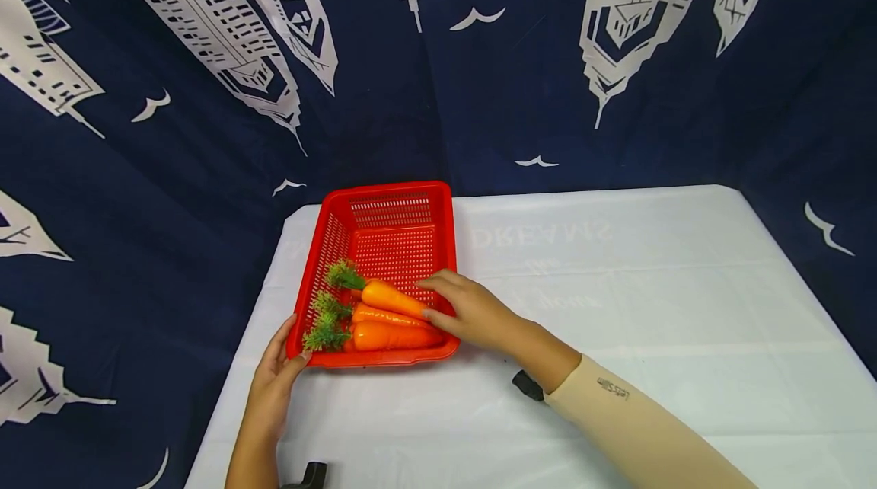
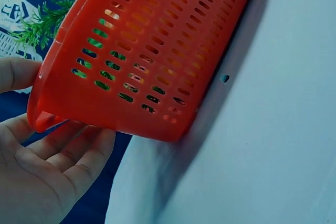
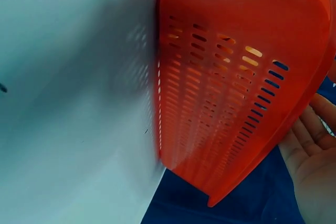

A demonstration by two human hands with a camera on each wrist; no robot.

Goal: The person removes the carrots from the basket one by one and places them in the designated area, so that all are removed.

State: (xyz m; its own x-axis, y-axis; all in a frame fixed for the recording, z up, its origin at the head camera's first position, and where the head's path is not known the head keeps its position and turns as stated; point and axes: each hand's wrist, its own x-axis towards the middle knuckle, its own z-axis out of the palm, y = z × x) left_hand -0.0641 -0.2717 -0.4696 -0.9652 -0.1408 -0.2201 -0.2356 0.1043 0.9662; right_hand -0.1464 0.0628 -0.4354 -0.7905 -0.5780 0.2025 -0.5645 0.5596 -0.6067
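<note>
A red plastic basket [image 1: 444, 245] with slotted walls stands at the left of the white table. Several orange toy carrots [image 1: 393, 335] with green leafy tops lie in its near half, tips toward the right. At the near left corner my left hand [image 1: 274, 378] grips the rim, thumb on top and fingers [image 2: 84, 153] beneath. My right hand [image 1: 473, 310] reaches over the right rim, with the thumb at the tip of the uppermost carrot [image 1: 390, 297]. Its index finger extends over the basket, apart from the thumb. In the right wrist view its palm [image 3: 317, 177] faces the basket wall.
White cloth [image 1: 651, 321] covers the table. Dark blue fabric [image 1: 514, 93] with white building and bird prints hangs behind and at the sides. One black object [image 1: 527, 385] shows beside the right wrist, another [image 1: 314, 475] by the left forearm.
</note>
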